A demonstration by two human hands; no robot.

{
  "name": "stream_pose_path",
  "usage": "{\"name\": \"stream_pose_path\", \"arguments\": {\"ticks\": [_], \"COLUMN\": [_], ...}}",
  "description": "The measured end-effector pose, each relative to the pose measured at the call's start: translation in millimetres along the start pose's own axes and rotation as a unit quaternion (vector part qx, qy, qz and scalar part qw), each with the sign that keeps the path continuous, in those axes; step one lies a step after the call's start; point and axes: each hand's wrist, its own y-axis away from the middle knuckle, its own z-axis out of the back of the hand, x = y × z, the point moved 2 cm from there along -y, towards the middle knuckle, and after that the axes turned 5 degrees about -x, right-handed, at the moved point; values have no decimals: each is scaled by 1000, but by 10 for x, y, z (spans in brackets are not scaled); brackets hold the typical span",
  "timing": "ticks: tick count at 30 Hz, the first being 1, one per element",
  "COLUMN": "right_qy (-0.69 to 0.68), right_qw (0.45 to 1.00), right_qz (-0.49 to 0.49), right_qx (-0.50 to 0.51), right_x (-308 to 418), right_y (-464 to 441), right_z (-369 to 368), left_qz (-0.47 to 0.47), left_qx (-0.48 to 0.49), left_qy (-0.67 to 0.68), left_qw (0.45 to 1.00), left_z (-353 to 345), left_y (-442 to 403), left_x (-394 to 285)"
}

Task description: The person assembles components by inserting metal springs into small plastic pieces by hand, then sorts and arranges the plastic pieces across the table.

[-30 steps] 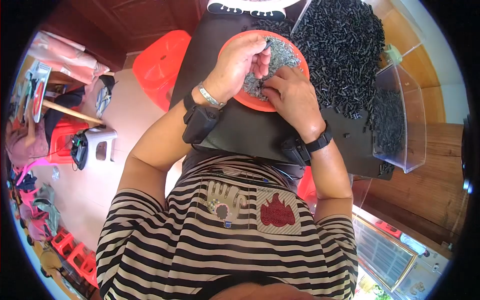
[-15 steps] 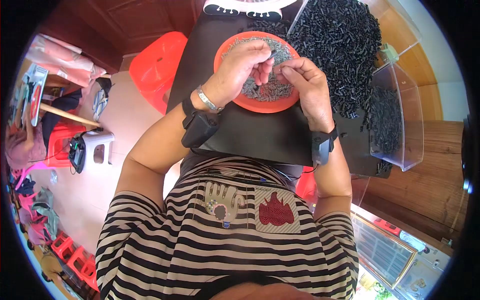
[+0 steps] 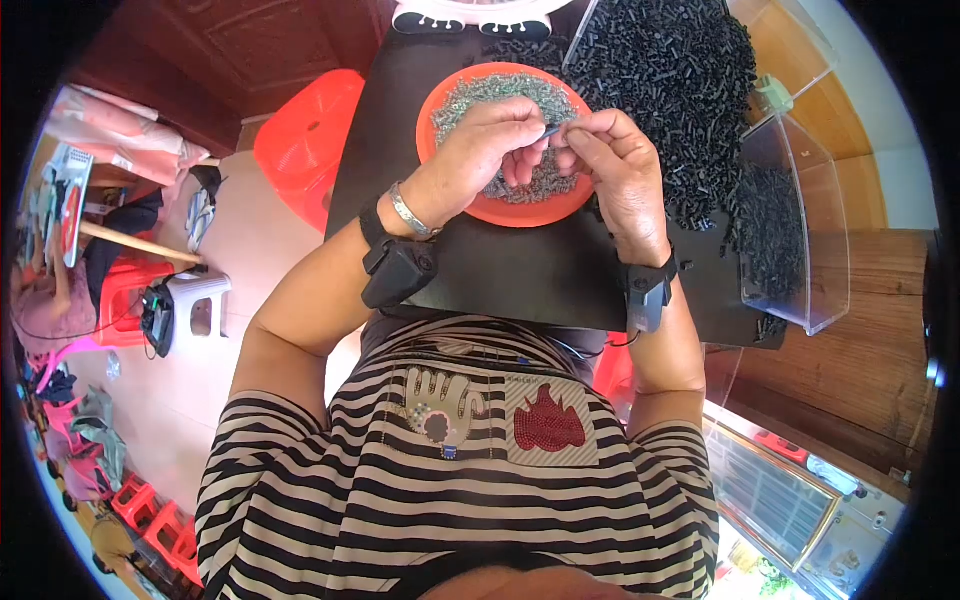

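Over an orange-red bowl (image 3: 541, 214) of small silvery metal pieces (image 3: 505, 88), my two hands meet with fingertips close together. My left hand (image 3: 490, 143) pinches a small black piece (image 3: 549, 131) between thumb and index finger. My right hand (image 3: 612, 158) is closed in a pinch at that piece's right end; whatever it holds is too small to make out. To the right of the bowl lies a large heap of short black pieces (image 3: 675, 90).
The dark table (image 3: 480, 270) bears a clear plastic bin (image 3: 825, 240) with more black pieces at the right. A red stool (image 3: 312, 130) stands left of the table, with a white stool (image 3: 200, 290) farther left. Black-and-white shoes (image 3: 430, 22) show at the top.
My right hand has risen out of the bowl's metal pieces and moved to my left hand's fingertips. My left hand keeps the black piece, slightly lower now.
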Motion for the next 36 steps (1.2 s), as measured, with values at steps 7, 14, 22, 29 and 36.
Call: {"name": "stream_pose_path", "arguments": {"ticks": [7,14,22,29,36], "right_qy": [51,26,41,62,134], "right_qw": [999,1000,999,998,990], "right_qz": [17,-3,-10,7,37], "right_qx": [-10,-7,20,10,21], "right_x": [19,46,87,80,26], "right_y": [12,13,25,30,60], "right_z": [13,7,19,5,-48], "left_qz": [0,10,13,11,3], "left_qx": [21,24,30,23,35], "left_qy": [-10,-13,-19,13,84], "left_qw": [1000,1000,999,1000,996], "left_z": [-4,1,-1,1,-7], "left_y": [-6,-7,-3,-5,10], "left_x": [13,40,28,30,17]}}
